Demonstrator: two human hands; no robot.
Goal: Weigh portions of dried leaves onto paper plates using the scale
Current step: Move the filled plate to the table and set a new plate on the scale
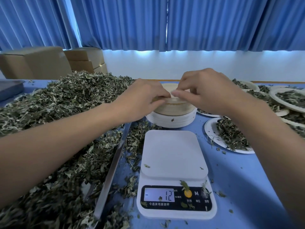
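Head view recorded the fingertips of both hands closed in a pinch on the rim of the top paper plate, left hand at its left edge, right hand at its right. That plate sat atop the plate stack, just far of the scale, whose platform was bare. Judgement: the plate must come straight nearward, with both hands equally placed. Dried leaves lay heaped left.

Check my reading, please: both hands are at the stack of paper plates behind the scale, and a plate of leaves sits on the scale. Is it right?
Not quite. In the head view the scale carries no plate, only a few leaf crumbs. The left hand and right hand are at the stack of paper plates behind it.
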